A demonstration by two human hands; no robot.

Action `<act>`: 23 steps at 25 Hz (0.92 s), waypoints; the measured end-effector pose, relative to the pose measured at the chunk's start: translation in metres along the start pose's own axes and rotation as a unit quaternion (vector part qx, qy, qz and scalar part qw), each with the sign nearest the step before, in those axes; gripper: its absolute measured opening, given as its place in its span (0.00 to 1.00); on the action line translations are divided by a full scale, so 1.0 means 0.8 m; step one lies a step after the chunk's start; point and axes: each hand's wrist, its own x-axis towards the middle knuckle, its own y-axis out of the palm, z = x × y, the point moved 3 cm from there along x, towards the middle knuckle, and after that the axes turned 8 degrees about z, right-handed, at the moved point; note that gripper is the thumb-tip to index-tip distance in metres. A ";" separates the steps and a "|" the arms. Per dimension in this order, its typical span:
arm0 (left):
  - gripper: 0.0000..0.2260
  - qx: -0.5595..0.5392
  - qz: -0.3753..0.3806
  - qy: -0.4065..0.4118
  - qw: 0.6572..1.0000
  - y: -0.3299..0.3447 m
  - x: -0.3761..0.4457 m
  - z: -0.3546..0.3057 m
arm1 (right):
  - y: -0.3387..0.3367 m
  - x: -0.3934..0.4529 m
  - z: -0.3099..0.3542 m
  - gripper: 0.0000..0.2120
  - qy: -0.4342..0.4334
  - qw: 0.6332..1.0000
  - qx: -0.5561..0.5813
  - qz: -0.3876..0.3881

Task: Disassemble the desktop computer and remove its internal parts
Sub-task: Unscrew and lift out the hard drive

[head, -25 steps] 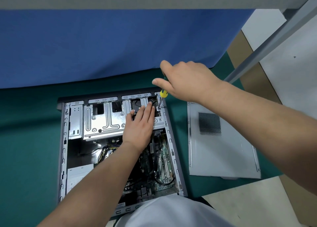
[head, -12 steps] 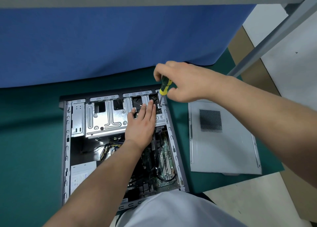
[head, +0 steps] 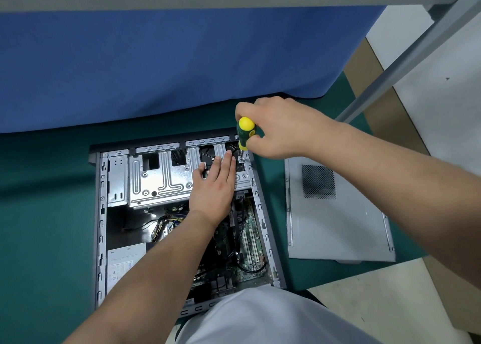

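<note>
The desktop computer [head: 182, 213] lay on its side on the green tabletop [head: 46, 213], opened, with its drive cage [head: 161, 177] at the far end and the motherboard [head: 244, 239] nearer the person. At the cage's far right corner a screwdriver [head: 244, 132] stood nearly upright, its tip on what looked like a screw [head: 240, 158], too small to make out clearly. The right hand [head: 281, 130] grasped the yellow-and-green handle, fingers curled round it. The left hand [head: 216, 185] lay flat on the cage, fingers straight, pressing it down. To do this step well, the driver should probably be kept square to the screw with steady downward pressure while the flat hand stops the cage shifting. The removed side panel [head: 338, 213] lay just beside the case on the right.
</note>
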 end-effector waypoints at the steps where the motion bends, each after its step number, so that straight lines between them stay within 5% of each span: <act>1: 0.42 0.001 0.001 0.000 1.000 0.000 0.000 0.000 | 0.002 0.000 0.002 0.14 -0.001 0.999 0.048 0.013; 5: 0.41 0.001 0.000 0.001 1.000 0.000 0.000 0.000 | 0.003 0.001 0.004 0.17 0.007 0.961 0.272 0.040; 8: 0.40 -0.002 -0.001 0.003 1.000 0.000 0.000 0.000 | 0.004 0.000 0.002 0.04 0.030 0.928 0.369 0.031; 11: 0.40 -0.005 -0.002 0.003 1.000 -0.001 0.000 0.001 | -0.004 0.002 -0.009 0.21 0.105 0.975 0.191 -0.042; 13: 0.40 -0.005 -0.003 0.003 1.000 -0.001 0.000 0.001 | -0.008 0.006 -0.013 0.20 0.117 0.991 -0.002 -0.069; 15: 0.40 -0.005 -0.003 0.002 1.000 -0.001 0.000 0.001 | -0.013 0.005 -0.014 0.06 0.043 0.999 0.011 -0.019; 17: 0.40 -0.006 -0.001 0.000 1.000 -0.001 0.000 0.001 | -0.017 0.001 -0.013 0.14 -0.013 0.998 0.052 0.044; 21: 0.40 -0.006 -0.001 0.000 1.000 -0.002 -0.001 0.001 | -0.014 0.004 -0.011 0.16 0.034 0.996 -0.060 -0.051; 23: 0.40 -0.006 -0.002 0.001 1.000 -0.002 -0.001 0.001 | -0.005 0.003 -0.004 0.13 -0.008 0.999 -0.012 -0.050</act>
